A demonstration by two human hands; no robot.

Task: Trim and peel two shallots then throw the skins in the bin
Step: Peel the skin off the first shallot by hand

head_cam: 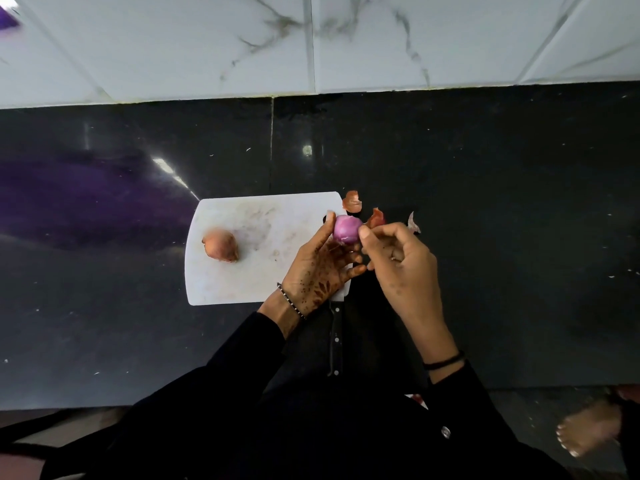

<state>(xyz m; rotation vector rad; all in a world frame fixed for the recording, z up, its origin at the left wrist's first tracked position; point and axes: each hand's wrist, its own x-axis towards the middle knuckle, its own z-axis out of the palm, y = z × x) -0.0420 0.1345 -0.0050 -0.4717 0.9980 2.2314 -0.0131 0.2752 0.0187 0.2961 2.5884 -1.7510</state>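
Two shallots: the purple shallot (346,229) sits curled in my left grip (322,268), with my right grip (398,261) pinching its side. The unpeeled shallot (220,244) lies well left. Squeezing could pop it loose. The knife (335,341) lies beneath my wrists, skins (352,201) lie just beyond, and open bench (485,202) lies rightward.

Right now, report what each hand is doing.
Left hand: grips the peeled shallot.
Right hand: pinches the same shallot's side.
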